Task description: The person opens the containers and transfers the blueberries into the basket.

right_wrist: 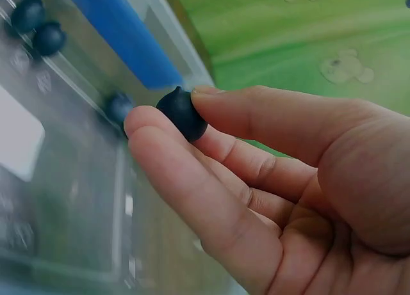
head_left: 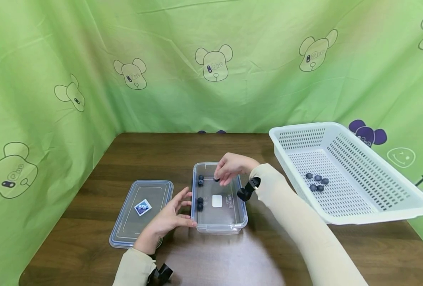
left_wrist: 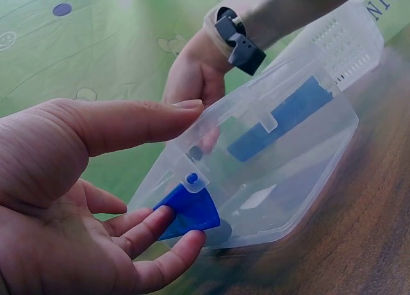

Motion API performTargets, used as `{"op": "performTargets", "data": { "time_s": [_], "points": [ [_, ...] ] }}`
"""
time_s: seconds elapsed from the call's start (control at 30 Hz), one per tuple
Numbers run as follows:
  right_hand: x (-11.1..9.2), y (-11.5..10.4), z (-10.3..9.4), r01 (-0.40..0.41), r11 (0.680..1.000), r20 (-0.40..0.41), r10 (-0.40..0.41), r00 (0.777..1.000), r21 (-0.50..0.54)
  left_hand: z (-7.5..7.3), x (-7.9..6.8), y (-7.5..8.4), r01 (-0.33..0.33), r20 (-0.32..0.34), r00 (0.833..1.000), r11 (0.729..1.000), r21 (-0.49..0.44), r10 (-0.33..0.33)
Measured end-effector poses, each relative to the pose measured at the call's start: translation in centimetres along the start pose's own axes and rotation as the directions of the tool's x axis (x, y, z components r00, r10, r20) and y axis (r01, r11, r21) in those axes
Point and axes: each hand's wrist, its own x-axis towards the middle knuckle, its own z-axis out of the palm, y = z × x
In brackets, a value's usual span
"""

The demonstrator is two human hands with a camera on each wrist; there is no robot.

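Note:
A dark blueberry (right_wrist: 182, 114) is pinched between the thumb and fingertips of my right hand (head_left: 231, 167), which hangs over the far part of a clear plastic food container (head_left: 216, 227). Several blueberries (head_left: 200, 204) lie along the left side inside that container. My left hand (head_left: 170, 216) rests against the container's left side with loosely bent fingers. In the left wrist view its fingertips touch the blue latch (left_wrist: 204, 212), and the thumb lies by the rim.
To the left lies the container's clear lid (head_left: 130, 214) with a blue diamond label. A white perforated basket (head_left: 372, 220) stands at the right, with several blueberries (head_left: 317, 178) inside. Behind the wooden table (head_left: 161, 149) hangs a green printed cloth (head_left: 182, 103).

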Motion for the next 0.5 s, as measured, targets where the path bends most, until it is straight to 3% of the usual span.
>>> {"op": "performTargets", "data": {
  "time_s": [0.5],
  "points": [
    [-5.5, 2.3, -7.5, 0.052, 0.997, -0.112, -0.046, 0.993, 0.049, 0.0, 0.0, 0.0, -0.012, 0.005, 1.0, 1.0, 0.009, 0.011]
  ]
}}
